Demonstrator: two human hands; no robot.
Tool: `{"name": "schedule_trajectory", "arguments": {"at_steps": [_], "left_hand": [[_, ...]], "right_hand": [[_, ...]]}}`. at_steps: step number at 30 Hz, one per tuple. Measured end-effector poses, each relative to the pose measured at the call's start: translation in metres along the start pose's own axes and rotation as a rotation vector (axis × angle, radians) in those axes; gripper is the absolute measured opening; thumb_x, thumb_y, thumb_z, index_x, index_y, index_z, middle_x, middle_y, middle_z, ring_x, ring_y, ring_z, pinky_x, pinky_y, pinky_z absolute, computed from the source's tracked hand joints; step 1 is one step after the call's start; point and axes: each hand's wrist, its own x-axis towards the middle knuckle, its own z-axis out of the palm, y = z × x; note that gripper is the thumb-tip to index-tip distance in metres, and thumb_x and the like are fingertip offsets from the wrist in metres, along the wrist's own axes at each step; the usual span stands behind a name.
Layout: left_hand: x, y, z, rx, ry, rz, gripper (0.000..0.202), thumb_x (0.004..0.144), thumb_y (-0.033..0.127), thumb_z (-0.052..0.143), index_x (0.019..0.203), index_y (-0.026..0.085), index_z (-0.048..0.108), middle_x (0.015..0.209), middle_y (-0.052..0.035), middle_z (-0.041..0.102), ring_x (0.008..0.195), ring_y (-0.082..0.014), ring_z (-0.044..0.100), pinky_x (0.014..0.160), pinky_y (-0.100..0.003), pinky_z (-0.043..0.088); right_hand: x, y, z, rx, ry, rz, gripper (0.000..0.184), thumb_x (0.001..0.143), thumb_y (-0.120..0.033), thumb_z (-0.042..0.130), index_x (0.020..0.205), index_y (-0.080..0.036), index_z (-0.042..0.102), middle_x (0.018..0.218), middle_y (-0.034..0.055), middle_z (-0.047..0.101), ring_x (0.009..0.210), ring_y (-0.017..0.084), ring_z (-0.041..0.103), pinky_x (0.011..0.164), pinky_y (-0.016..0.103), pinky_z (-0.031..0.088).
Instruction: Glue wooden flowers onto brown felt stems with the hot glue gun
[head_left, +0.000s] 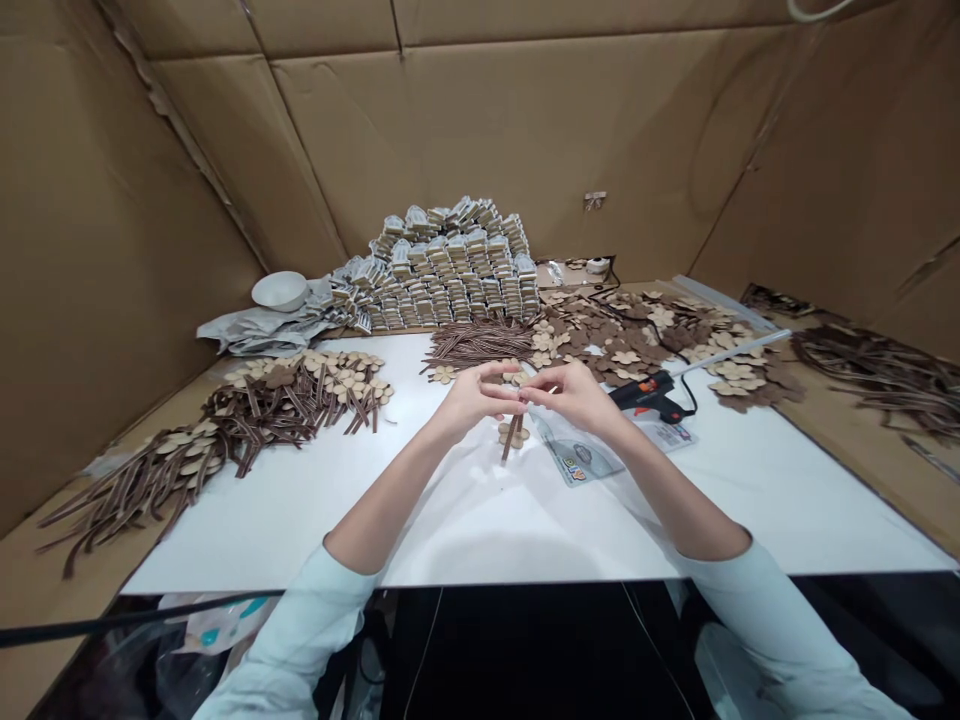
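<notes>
The left hand [476, 397] and right hand [574, 395] meet over a white table [450, 520], partly closed, fingertips pinched; what they grip is too small to tell. Just below lie a wooden flower [513, 433] and brown strips [511, 440]; a glue gun [649, 397] sits right.

No legible wording anywhere, only small unreadable print

A clear plastic bag [576, 455] carries a printed label with a multicoloured logo, its letters too small and blurred to read. The white leaflet [664, 436] beside it shows lines of tiny print, also unreadable. The black hot glue gun [646, 396] has an orange-and-white mark on its side, with no characters that can be made out.
</notes>
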Motion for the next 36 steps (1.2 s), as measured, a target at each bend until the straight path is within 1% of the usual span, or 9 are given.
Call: {"name": "schedule_trajectory", "arguments": {"at_steps": [3,8,11,15,17,20,22,28,36], "left_hand": [[0.003,-0.003,0.000,-0.060,0.047,-0.047,0.057,0.045,0.015,0.077,0.099,0.014,0.058,0.066,-0.0022,0.068,0.059,-0.0114,0.060,0.047,-0.018,0.035],[0.004,-0.005,0.003,-0.115,0.153,-0.162,0.042,0.043,0.009,0.074,0.082,0.011,0.060,0.060,-0.0028,0.066,0.057,-0.0107,0.059,0.046,-0.017,0.032],[0.004,-0.006,0.005,-0.133,0.174,-0.202,0.042,0.042,0.005,0.073,0.081,0.011,0.060,0.060,-0.0026,0.065,0.056,-0.0102,0.058,0.047,-0.017,0.032],[0.004,-0.008,0.007,-0.159,0.207,-0.161,0.045,0.043,0.004,0.074,0.085,0.012,0.060,0.073,-0.0025,0.067,0.059,-0.0081,0.058,0.048,-0.016,0.036],[0.004,-0.009,0.008,-0.176,0.134,-0.164,0.036,0.049,0.008,0.074,0.083,0.012,0.063,0.074,-0.0029,0.066,0.060,-0.0075,0.058,0.048,-0.015,0.038],[0.002,-0.011,0.011,-0.219,-0.063,-0.248,0.014,0.063,0.016,0.069,0.075,0.010,0.066,0.071,-0.0060,0.067,0.060,-0.0086,0.059,0.050,-0.015,0.042],[0.001,-0.012,0.013,-0.258,-0.121,-0.298,0.009,0.069,0.018,0.066,0.072,0.009,0.067,0.072,-0.0077,0.067,0.061,-0.0092,0.061,0.053,-0.016,0.045],[-0.001,-0.013,0.015,-0.297,-0.135,-0.371,0.003,0.068,0.011,0.066,0.068,0.008,0.067,0.071,-0.0080,0.068,0.065,-0.0107,0.063,0.066,-0.018,0.050],[-0.001,-0.012,0.014,-0.236,-0.155,-0.409,0.004,0.066,0.012,0.068,0.068,0.009,0.069,0.071,-0.0076,0.068,0.066,-0.0100,0.063,0.064,-0.015,0.049]], "right_hand": [[0.000,0.001,0.001,-0.096,0.031,-0.062,0.017,0.072,-0.023,0.056,0.068,-0.015,0.070,0.067,0.0026,0.069,0.062,0.013,0.058,0.057,0.022,0.040],[-0.002,0.002,0.005,-0.149,0.010,-0.103,0.015,0.072,-0.020,0.057,0.074,-0.017,0.071,0.072,0.0027,0.070,0.064,0.012,0.060,0.059,0.021,0.041],[-0.002,0.001,0.006,-0.217,0.024,-0.121,0.013,0.070,-0.018,0.058,0.072,-0.017,0.071,0.071,0.0034,0.069,0.064,0.013,0.059,0.058,0.021,0.041],[-0.003,-0.003,0.006,-0.207,0.059,-0.114,0.012,0.068,-0.017,0.059,0.069,-0.016,0.071,0.072,0.0045,0.068,0.065,0.013,0.058,0.058,0.022,0.040],[-0.003,-0.004,0.004,-0.155,0.105,-0.066,0.012,0.067,-0.018,0.059,0.068,-0.015,0.070,0.069,0.0044,0.068,0.063,0.013,0.058,0.058,0.022,0.041],[-0.002,-0.001,0.002,-0.069,0.180,0.011,0.012,0.064,-0.018,0.058,0.065,-0.015,0.070,0.065,0.0039,0.067,0.061,0.014,0.058,0.057,0.023,0.041],[-0.001,0.002,0.002,-0.030,0.216,0.049,0.012,0.064,-0.019,0.057,0.063,-0.014,0.069,0.063,0.0042,0.067,0.060,0.015,0.058,0.057,0.023,0.041],[0.002,0.006,0.000,-0.015,0.280,0.092,0.014,0.063,-0.021,0.057,0.063,-0.013,0.068,0.065,0.0057,0.068,0.062,0.016,0.059,0.059,0.025,0.042],[0.001,0.004,-0.005,0.050,0.261,0.138,0.016,0.060,-0.023,0.058,0.062,-0.011,0.068,0.061,0.0051,0.065,0.056,0.014,0.055,0.054,0.024,0.040]]}}
